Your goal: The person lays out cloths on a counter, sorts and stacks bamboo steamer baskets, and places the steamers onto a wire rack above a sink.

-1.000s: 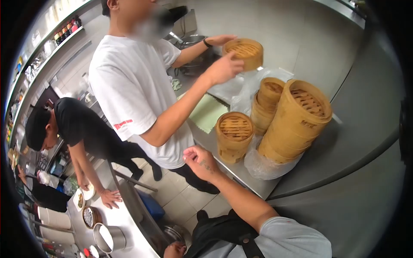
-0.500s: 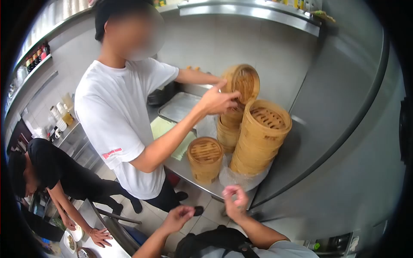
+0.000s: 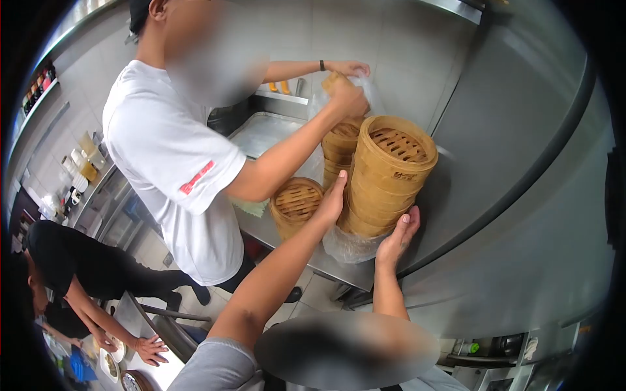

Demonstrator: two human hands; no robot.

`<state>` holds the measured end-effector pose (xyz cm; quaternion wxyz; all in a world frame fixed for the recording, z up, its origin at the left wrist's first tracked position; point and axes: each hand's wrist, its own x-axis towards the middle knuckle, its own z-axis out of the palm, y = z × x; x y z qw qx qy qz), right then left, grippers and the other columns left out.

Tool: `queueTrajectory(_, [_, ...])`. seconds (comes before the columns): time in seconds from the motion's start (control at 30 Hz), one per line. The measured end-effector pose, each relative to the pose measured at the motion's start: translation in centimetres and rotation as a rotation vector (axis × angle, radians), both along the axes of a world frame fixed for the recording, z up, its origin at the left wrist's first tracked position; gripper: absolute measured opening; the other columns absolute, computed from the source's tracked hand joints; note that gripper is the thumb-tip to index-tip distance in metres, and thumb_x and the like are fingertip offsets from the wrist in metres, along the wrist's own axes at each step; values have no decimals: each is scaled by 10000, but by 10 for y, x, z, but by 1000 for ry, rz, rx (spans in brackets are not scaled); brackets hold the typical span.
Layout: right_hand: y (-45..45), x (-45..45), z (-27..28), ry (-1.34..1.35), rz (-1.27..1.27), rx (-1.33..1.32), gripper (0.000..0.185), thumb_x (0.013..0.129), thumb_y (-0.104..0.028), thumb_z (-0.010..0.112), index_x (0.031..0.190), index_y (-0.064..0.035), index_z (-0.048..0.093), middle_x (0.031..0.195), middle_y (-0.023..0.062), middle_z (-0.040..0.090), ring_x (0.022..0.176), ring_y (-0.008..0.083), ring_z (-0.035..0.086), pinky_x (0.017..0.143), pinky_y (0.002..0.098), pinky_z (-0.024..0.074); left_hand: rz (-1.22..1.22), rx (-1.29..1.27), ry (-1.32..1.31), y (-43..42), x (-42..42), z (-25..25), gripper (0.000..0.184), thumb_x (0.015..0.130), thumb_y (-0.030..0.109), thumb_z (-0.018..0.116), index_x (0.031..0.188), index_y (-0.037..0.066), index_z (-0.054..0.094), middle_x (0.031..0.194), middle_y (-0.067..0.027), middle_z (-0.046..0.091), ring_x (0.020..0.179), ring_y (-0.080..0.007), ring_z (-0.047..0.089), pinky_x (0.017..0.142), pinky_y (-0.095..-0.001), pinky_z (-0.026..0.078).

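A tall stack of round bamboo steamers (image 3: 385,189), topped by a slatted lid, stands on crumpled clear plastic (image 3: 352,249) at the counter's corner. My left hand (image 3: 334,199) reaches up along its left side, fingers stretched out; whether it touches is unclear. At the lower right side of the stack, my right hand (image 3: 399,238) lies close against it with fingers extended. A shorter bamboo steamer (image 3: 297,201) sits to the left, partly behind my left forearm. Behind the tall stack are more bamboo steamers (image 3: 339,144), partly hidden.
A co-worker in a white shirt (image 3: 173,150) leans over the back steamers, hands on a clear plastic bag (image 3: 370,91). Beyond lies a metal tray (image 3: 267,133). A tall metal door (image 3: 508,195) borders the right. Another person in black (image 3: 91,260) bends over plates at lower left.
My hands have moved up and forward from below the counter edge to the tall stack's two sides. The co-worker has lowered the tilted steamer and now handles a plastic bag.
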<state>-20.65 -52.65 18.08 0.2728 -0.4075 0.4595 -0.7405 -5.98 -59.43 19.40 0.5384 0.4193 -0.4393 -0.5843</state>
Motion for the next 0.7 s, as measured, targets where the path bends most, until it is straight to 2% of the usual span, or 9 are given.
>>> queueTrajectory(0.2, [-5, 10, -15, -2, 20, 13, 741, 1013, -527, 334, 1464, 53, 240, 1492, 231, 300, 1376, 312, 322, 1134, 398, 246, -122, 190, 70, -10, -6, -36, 949, 915, 756, 260, 1509, 15, 264, 1559, -155, 290, 1438, -263, 260, 1175, -364, 164])
queueTrajectory(0.27, [-9, 8, -28, 92, -64, 69, 769, 1008, -563, 293, 1471, 50, 241, 1497, 228, 291, 1385, 321, 300, 1142, 410, 223, -176, 249, 82, -11, -5, -44, 821, 964, 684, 225, 1518, 81, 276, 1551, -134, 314, 1427, -260, 292, 1174, -397, 191])
queueTrajectory(0.33, [-25, 0, -65, 39, -43, 36, 783, 999, -593, 286, 1450, 48, 284, 1470, 212, 328, 1364, 302, 312, 1136, 408, 224, -267, -31, 133, -19, -10, -66, 744, 1021, 569, 135, 1499, 16, 274, 1521, -142, 353, 1410, -261, 318, 1169, -370, 238])
queueTrajectory(0.43, [-13, 11, -66, 25, 78, -84, 818, 974, -646, 293, 1398, 52, 341, 1403, 219, 384, 1278, 327, 409, 1082, 446, 320, -5, -35, -45, -3, -21, -77, 760, 1026, 557, 140, 1481, -35, 281, 1558, -148, 249, 1446, -258, 198, 1185, -368, 175])
queueTrajectory(0.47, [-15, 4, -85, 300, -72, -61, 848, 968, -652, 300, 1426, 61, 302, 1438, 260, 345, 1306, 363, 396, 1092, 464, 316, -18, -156, 70, 9, -14, -77, 766, 1024, 568, 168, 1471, -40, 300, 1552, -142, 267, 1444, -258, 203, 1186, -368, 169])
queueTrajectory(0.5, [-11, 15, -94, 248, -108, -1, 823, 988, -600, 324, 1452, 77, 264, 1468, 289, 312, 1346, 391, 357, 1119, 462, 291, -4, -114, 243, -30, -35, -151, 812, 1001, 619, 201, 1462, -38, 320, 1542, -143, 292, 1438, -259, 219, 1185, -368, 169])
queueTrajectory(0.53, [-3, 23, -100, 247, -50, -42, 820, 994, -574, 339, 1475, 78, 218, 1497, 312, 259, 1372, 404, 327, 1130, 467, 274, 185, -72, 8, 8, -22, -120, 866, 971, 676, 221, 1461, -30, 333, 1532, -134, 318, 1426, -250, 245, 1183, -361, 176])
queueTrajectory(0.6, [-9, 14, -145, 435, -79, -69, 793, 1004, -510, 385, 1500, 64, 155, 1516, 333, 212, 1393, 429, 297, 1124, 477, 290, 90, -4, -16, 27, -16, -134, 895, 955, 697, 197, 1503, -10, 245, 1585, -169, 204, 1479, -279, 150, 1198, -367, 122])
queueTrajectory(0.7, [8, 17, -146, 516, -57, 9, 801, 998, -470, 447, 1510, 49, 115, 1521, 331, 194, 1402, 438, 275, 1128, 481, 290, 210, -37, -165, 35, -18, -153, 889, 959, 689, 206, 1505, -12, 233, 1578, -191, 218, 1478, -291, 163, 1194, -367, 136])
